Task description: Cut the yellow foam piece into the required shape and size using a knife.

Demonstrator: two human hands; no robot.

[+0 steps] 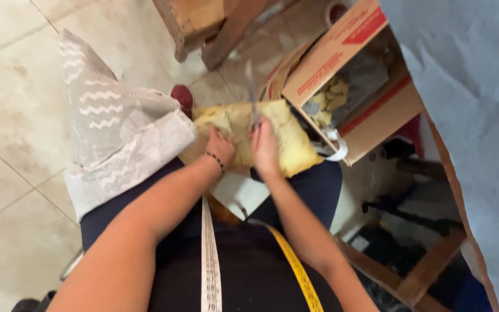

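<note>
Both hands point(244, 147) atop yellow foam point(293, 141)

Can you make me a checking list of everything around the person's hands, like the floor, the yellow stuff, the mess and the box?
Surface: pale tiled floor; work rests on the lap.
Job's things: yellow foam piece; scissors upright over it.
Clutter: grey zigzag fabric; cardboard box holding yellow scraps.
Hands: left hand presses the foam; right hand grips the scissors.
Cables: nothing seen; a tape measure hangs at the chest.
Surroundings: wooden furniture, blue cloth.
</note>
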